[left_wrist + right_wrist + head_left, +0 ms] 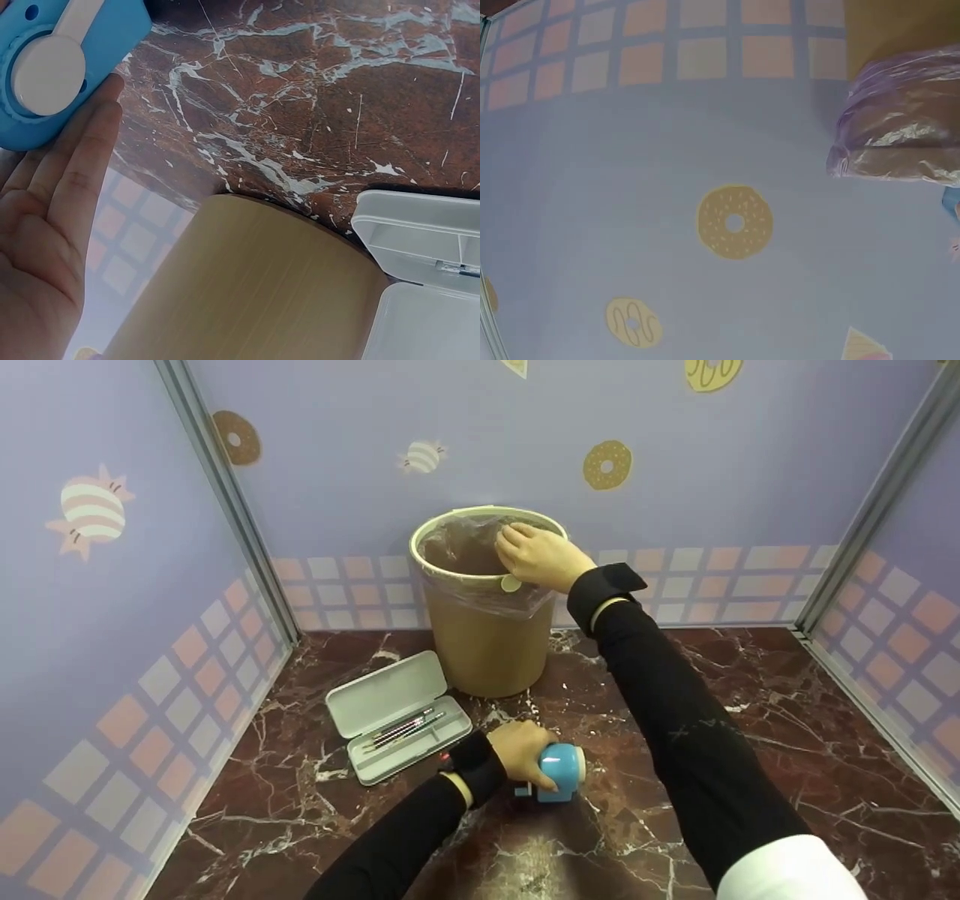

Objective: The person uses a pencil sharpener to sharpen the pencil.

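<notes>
On the table in the head view, my left hand (520, 748) grips a blue crank pencil sharpener (561, 765), thumb on the near side and fingers on the far side. The left wrist view has its white crank (49, 75) facing the camera and the fingers (88, 161) along the blue body. My right hand (546, 558) reaches over the rim of a tan waste bin (487, 652), fingers bent and fingertips close together above the opening. I cannot tell whether anything is between those fingertips. The right wrist view does not include the right hand.
An open pale pencil case (386, 690) with several pencils (409, 727) lies left of the bin. A clear plastic liner (517, 604) hangs over the bin's rim. Patterned wall panels (337, 502) enclose the marbled table (675, 810) at the back and sides.
</notes>
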A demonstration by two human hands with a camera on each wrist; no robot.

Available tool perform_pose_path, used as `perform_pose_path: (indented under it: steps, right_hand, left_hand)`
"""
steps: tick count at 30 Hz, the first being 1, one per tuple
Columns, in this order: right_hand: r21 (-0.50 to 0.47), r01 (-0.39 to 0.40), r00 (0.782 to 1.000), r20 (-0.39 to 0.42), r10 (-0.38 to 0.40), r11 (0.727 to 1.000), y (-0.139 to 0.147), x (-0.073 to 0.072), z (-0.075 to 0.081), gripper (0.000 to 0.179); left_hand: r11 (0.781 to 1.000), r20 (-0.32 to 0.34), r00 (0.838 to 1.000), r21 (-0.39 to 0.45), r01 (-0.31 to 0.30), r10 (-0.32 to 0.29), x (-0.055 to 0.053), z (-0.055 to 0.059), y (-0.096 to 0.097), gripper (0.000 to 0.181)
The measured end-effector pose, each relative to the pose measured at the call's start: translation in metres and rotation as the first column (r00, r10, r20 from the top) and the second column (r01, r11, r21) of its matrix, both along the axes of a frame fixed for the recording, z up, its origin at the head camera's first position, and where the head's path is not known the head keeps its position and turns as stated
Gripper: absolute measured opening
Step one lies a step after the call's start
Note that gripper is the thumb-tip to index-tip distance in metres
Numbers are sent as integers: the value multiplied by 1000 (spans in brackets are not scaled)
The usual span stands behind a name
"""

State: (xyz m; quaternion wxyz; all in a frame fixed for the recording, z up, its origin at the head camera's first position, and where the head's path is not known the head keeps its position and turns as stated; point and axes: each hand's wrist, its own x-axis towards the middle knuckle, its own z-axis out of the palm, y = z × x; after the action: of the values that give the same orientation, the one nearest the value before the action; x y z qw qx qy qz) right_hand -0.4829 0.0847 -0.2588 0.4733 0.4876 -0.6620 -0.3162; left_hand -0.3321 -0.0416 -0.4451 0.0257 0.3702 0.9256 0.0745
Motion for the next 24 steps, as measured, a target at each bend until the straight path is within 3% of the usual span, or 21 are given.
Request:
perform_pose_path:
  steps: [9, 14, 18, 21, 24]
  right_hand:
    - [22, 21, 1000, 21, -21, 1000, -2, 3, -2, 27]
    - [-53, 16, 999, 45, -14, 998, -1, 4, -3, 26]
    - [-128, 88, 992, 98, -75, 988, 1, 6, -1, 30]
    - [-170, 192, 962, 226, -152, 967, 3, 9, 2, 35]
    - [-264, 295, 893, 419, -167, 918, 4, 12, 4, 43]
  left_hand:
    - [1000, -1, 1000, -15, -8, 8, 3, 4, 0, 55]
    - [1000, 14, 1000, -12, -6, 7, 2, 3, 1, 54]
    - [1000, 11, 1000, -1, -2, 2, 2, 2, 0, 53]
    - [1000, -2, 1000, 8, -4, 4, 3, 3, -1, 55]
    - [1000, -2, 1000, 16, -13, 13, 5, 4, -1, 56]
